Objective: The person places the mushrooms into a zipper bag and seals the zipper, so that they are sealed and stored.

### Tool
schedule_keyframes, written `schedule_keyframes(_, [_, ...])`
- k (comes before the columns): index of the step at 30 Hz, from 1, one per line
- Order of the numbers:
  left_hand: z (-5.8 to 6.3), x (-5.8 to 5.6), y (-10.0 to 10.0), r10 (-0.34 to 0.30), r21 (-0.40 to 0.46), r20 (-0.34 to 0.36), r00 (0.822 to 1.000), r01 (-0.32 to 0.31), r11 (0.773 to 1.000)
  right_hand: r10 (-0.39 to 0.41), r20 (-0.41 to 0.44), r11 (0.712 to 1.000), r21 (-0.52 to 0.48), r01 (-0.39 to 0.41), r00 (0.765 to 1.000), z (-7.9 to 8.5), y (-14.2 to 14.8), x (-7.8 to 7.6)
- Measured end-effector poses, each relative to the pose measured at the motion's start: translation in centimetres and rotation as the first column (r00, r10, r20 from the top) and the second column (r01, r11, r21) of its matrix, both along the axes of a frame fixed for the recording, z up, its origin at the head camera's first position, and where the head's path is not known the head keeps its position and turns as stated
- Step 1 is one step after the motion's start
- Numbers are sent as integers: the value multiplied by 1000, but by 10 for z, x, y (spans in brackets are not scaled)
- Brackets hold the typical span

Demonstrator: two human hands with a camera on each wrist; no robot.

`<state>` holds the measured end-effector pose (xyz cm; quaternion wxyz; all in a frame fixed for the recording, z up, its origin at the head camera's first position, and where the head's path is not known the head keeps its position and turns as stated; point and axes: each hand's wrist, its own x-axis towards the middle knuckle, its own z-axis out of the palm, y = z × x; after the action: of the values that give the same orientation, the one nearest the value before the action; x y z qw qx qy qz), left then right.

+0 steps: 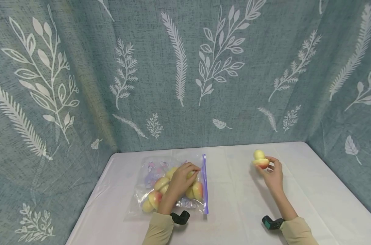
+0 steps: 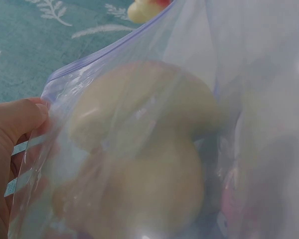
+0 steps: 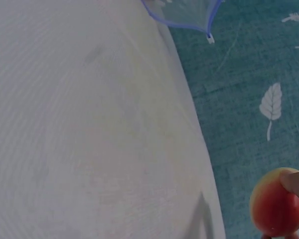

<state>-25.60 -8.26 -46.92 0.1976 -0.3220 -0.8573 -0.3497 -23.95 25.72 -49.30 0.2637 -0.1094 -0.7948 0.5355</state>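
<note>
A clear zip bag (image 1: 136, 195) with a purple zip edge (image 1: 205, 190) lies on the table, holding several yellow and red mushroom-shaped pieces (image 1: 155, 199). My left hand (image 1: 181, 178) is over the bag; in the left wrist view its thumb (image 2: 27, 117) pinches the bag's edge near the zip, with the other fingers behind the film. At the right, my right hand (image 1: 274, 175) grips another mushroom-shaped piece (image 1: 260, 163) above the table, its rounded red cap downward and pale yellow stem up. The right wrist view shows that red cap (image 3: 276, 204) between thumb and fingers.
A white cloth-covered table (image 1: 228, 204) carries everything. Behind it and at both sides hangs a blue-green curtain (image 1: 188, 129) with white leaf prints. Dark wrist cameras (image 1: 180, 217) sit at both wrists.
</note>
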Motion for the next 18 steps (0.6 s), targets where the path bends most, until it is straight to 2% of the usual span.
schedule_keyframes(11, [0,0,0,-5,-1,-36,999,5,1000,55,9,998,3,-55,998,10,-13,1])
schedule_keyframes(18, [0,1,-1,-2,-4,-28,1000,2,1000,104,38,994,-20,-104,994,15,-20,4])
